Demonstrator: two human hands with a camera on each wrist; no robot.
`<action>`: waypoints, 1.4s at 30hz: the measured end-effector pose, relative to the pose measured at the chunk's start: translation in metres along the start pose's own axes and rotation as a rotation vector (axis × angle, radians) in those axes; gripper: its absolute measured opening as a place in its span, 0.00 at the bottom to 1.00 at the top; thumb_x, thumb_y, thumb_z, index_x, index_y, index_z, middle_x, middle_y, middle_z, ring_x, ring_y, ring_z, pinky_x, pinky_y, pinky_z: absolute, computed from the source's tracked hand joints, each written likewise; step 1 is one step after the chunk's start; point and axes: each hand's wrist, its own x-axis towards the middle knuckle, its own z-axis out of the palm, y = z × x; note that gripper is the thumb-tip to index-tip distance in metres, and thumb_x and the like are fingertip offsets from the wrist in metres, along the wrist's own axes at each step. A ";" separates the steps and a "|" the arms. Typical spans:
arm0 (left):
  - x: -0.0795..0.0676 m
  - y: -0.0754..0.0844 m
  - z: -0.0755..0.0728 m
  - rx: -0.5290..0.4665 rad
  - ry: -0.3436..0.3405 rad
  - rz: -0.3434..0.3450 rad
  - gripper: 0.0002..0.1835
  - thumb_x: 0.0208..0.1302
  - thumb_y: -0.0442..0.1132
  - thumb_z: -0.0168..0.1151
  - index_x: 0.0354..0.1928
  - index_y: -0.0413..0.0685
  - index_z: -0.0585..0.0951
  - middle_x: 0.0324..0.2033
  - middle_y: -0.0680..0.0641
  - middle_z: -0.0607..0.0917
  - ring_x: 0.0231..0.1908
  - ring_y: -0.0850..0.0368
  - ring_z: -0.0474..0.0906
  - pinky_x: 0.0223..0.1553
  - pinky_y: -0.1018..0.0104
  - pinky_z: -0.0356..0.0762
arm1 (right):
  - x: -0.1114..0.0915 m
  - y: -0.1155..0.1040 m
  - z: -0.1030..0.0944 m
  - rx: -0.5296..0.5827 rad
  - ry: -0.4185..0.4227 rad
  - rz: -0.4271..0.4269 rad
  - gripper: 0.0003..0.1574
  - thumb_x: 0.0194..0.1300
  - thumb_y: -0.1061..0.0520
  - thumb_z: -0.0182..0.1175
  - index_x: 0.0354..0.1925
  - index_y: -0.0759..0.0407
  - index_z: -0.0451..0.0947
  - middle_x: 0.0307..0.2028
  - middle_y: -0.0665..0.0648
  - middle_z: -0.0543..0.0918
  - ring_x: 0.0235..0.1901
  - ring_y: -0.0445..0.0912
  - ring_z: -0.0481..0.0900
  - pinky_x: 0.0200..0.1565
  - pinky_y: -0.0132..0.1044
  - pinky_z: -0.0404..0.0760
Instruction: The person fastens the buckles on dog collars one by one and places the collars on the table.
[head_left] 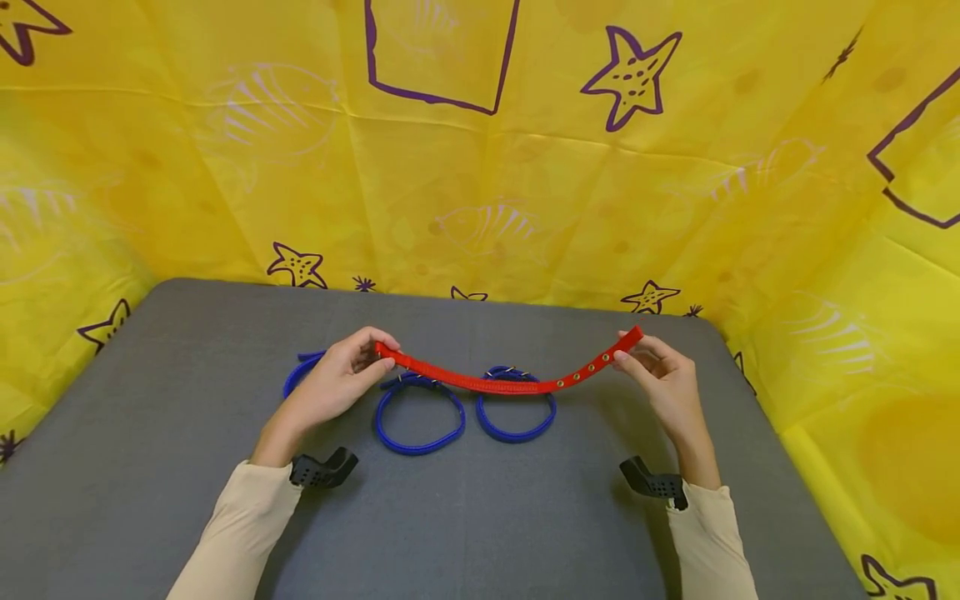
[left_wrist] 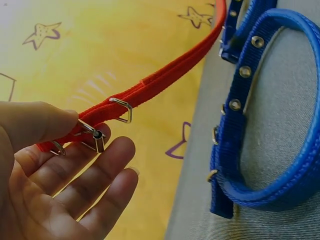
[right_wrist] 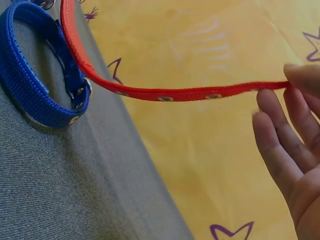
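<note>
A red collar hangs in a shallow curve between both hands, unbuckled, above the table. My left hand pinches its buckle end between thumb and forefinger; the metal buckle and a metal loop show in the left wrist view. At the other end my right hand pinches the tip beyond the row of eyelets. Below the red strap lie two blue collars, one on the left and one on the right, each fastened into a ring. Part of another blue collar shows behind the left hand.
The grey table carries all the collars. A yellow cloth with starfish and fish drawings rises behind it and at both sides. Dark wrist mounts sit on both forearms.
</note>
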 end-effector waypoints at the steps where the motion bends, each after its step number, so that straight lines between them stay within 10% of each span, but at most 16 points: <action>1: 0.000 0.001 -0.001 -0.002 -0.002 -0.003 0.09 0.71 0.35 0.59 0.51 0.44 0.76 0.39 0.37 0.80 0.28 0.61 0.70 0.30 0.69 0.67 | -0.001 0.000 0.000 0.011 -0.015 -0.013 0.11 0.64 0.71 0.62 0.46 0.73 0.80 0.46 0.42 0.87 0.32 0.39 0.86 0.42 0.27 0.83; 42: -0.004 0.028 0.014 -0.080 -0.077 0.019 0.13 0.70 0.40 0.61 0.54 0.47 0.81 0.44 0.45 0.86 0.42 0.59 0.82 0.43 0.69 0.79 | -0.013 -0.025 0.023 -0.060 -0.373 -0.070 0.10 0.63 0.72 0.62 0.44 0.68 0.80 0.36 0.43 0.84 0.29 0.42 0.86 0.35 0.35 0.84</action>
